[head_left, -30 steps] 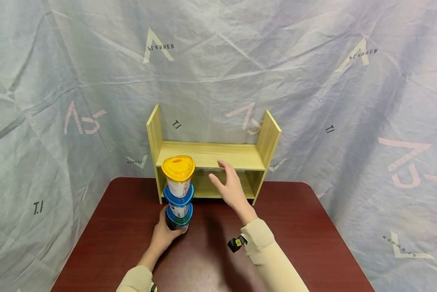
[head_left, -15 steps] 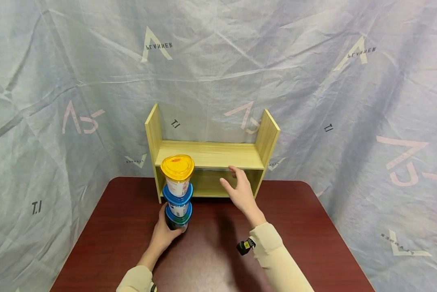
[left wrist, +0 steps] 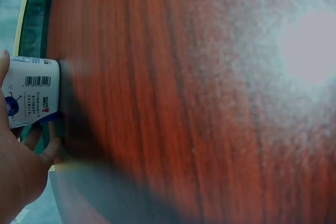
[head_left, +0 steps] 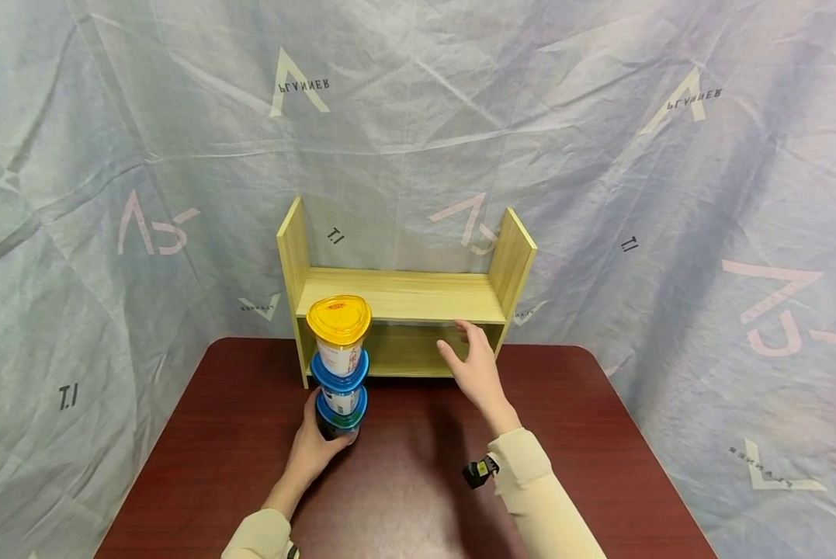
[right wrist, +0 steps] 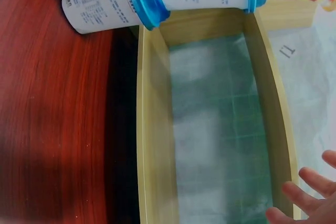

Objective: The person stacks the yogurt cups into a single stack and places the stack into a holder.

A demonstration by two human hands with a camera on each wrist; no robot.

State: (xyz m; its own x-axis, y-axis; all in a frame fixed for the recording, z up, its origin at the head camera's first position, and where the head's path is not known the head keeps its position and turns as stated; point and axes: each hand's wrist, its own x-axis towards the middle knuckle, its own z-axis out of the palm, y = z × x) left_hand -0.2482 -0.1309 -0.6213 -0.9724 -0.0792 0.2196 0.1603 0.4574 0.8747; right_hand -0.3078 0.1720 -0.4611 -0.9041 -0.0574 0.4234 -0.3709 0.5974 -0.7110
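Stacked cups (head_left: pixel 339 361) stand on the desk (head_left: pixel 404 473) before the shelf (head_left: pixel 404 295), where they stood a second ago, your left hand (head_left: pixel 310 449) keeping its grip around the lowest cup (left wrist: pixel 37 93). Your right hand (head_left: pixel 479 374) has drawn farther right, away from them, its grip wide, thumb apart from the fingers.

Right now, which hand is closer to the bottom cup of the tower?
Left. The left hand holds the bottom cup around its sides; the right hand is off to its right, not touching it.
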